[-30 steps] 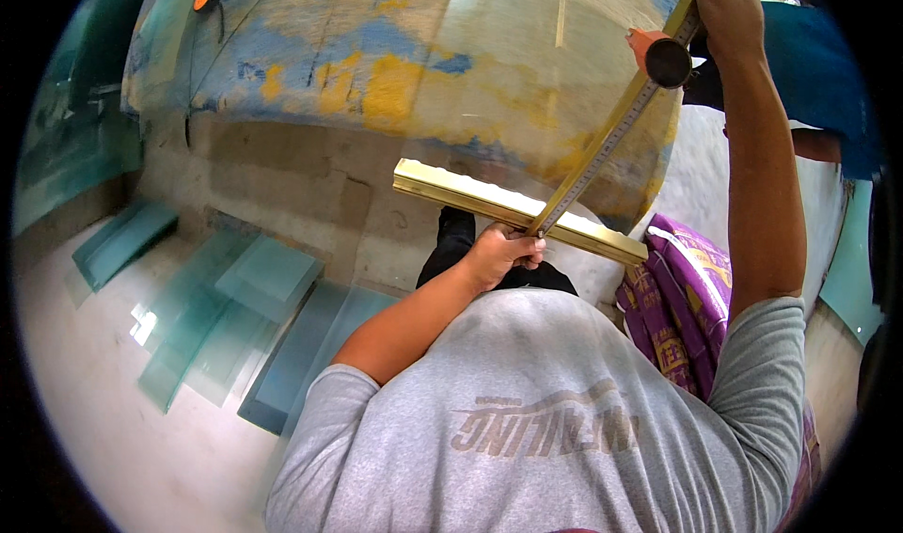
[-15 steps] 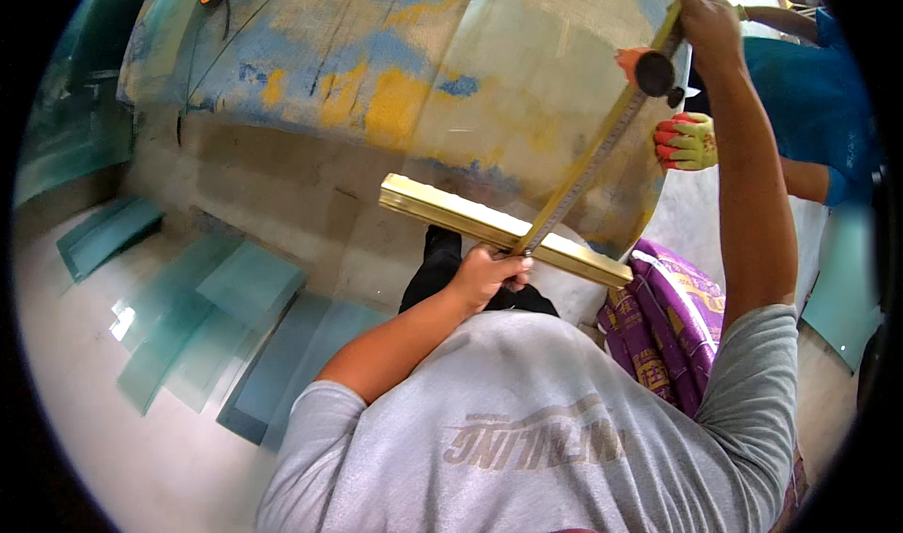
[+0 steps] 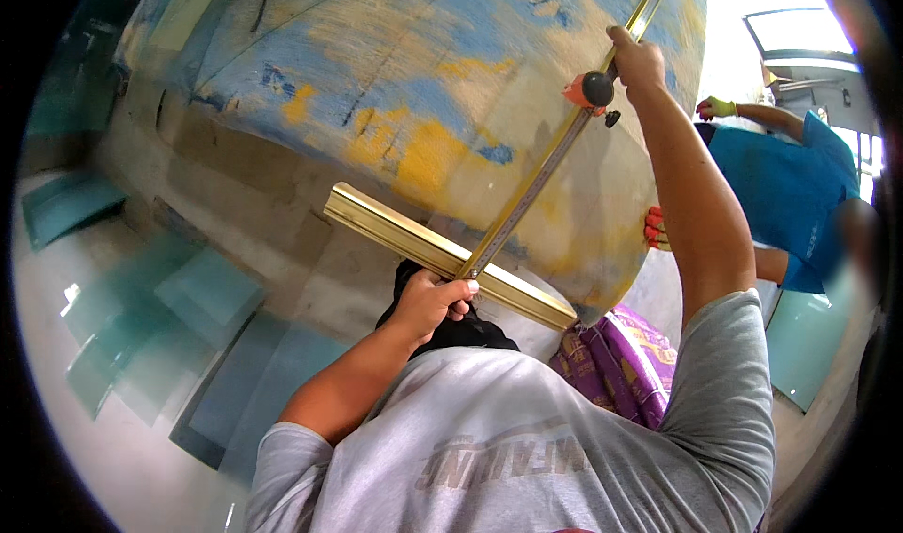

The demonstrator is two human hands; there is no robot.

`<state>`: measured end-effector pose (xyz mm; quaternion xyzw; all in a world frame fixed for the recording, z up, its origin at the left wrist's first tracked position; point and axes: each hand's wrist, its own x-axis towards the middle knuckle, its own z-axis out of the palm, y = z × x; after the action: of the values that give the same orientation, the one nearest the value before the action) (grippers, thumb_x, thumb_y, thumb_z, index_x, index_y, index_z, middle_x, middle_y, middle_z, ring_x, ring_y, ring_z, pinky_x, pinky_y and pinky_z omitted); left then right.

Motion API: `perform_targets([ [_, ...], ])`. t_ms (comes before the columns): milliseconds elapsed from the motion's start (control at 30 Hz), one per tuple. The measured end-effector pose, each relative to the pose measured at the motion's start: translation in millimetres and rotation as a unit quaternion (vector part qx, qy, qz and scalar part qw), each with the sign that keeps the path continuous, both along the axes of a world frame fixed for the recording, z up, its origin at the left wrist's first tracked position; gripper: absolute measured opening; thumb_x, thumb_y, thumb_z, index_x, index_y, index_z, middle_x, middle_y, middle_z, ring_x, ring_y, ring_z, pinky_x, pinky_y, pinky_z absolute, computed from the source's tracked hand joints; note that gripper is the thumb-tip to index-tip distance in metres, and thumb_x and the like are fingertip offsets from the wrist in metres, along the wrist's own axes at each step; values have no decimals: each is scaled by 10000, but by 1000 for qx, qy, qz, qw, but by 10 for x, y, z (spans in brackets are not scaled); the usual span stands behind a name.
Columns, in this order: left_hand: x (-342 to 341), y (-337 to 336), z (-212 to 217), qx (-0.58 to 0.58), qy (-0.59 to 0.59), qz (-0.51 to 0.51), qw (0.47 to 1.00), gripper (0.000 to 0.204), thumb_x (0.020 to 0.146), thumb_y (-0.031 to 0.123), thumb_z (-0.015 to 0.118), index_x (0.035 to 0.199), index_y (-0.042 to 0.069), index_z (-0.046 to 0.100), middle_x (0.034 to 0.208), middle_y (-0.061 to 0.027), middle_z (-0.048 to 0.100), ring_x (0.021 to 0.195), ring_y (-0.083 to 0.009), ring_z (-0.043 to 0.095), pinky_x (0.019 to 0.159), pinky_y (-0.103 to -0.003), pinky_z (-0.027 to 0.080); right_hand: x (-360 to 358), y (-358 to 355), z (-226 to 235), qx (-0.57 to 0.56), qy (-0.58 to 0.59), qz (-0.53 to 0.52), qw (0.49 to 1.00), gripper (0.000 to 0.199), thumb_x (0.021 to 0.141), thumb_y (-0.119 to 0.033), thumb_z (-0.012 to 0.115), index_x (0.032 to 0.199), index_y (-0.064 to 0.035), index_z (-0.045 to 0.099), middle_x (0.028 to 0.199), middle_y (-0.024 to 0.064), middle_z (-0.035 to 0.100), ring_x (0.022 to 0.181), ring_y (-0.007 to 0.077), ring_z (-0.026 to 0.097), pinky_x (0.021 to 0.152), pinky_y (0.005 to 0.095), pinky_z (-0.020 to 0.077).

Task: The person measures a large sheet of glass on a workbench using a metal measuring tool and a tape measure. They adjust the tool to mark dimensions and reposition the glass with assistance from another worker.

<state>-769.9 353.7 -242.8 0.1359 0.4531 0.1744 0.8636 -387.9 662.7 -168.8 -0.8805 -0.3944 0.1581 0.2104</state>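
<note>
Under your left hand [image 3: 428, 300], the T-square [image 3: 442, 251] is brass-coloured metal, smooth and glossy. Beside your right hand [image 3: 638, 58], its knob [image 3: 597, 88] is shiny black. The table top [image 3: 423, 81] beneath looks matt, worn and paint-stained.

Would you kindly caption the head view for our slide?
Left hand steadies a brass T-square while right hand grips its cutter head.

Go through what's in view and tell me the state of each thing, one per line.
T-square glass cutter: lying flat across the table, held at both ends.
Left hand: gripping the brass crossbar.
Right hand: on the cutter head.
Worktable: paint-stained blue and yellow.
Glass panes: stacked on the floor.
</note>
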Motion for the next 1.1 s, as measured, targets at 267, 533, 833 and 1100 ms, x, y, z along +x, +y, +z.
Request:
perform_targets([
  [267,-351,449,93,-41,23,15,999,191,877,216,788,925,59,690,791,-25,665,624,-102,626,564,-271,532,-480,399,-349,-33,10,-1,999,587,862,-551,671,744,24,686,647,113,611,552,232,581,525,405,454],
  [533,-366,590,137,-64,25,32,997,185,879,186,789,849,40,679,728,-36,657,604,-114,637,532,-275,530,-487,537,-500,-96,-1,-29,995,582,836,-482,678,924,90,737,885,227,734,869,337,739,789,437,555],
  [833,-366,640,148,-63,40,7,997,176,883,204,787,877,61,685,744,-27,660,598,-107,622,539,-279,536,-445,578,-665,-95,-20,-27,995,641,852,-514,658,1002,105,734,988,265,736,937,370,736,831,444,560],
  [1100,-369,625,131,-64,63,-12,996,197,878,229,788,898,59,690,742,-25,656,579,-105,607,528,-279,516,-479,581,-605,-113,-22,3,993,637,874,-516,622,982,103,726,945,283,726,934,412,718,848,479,532],
])
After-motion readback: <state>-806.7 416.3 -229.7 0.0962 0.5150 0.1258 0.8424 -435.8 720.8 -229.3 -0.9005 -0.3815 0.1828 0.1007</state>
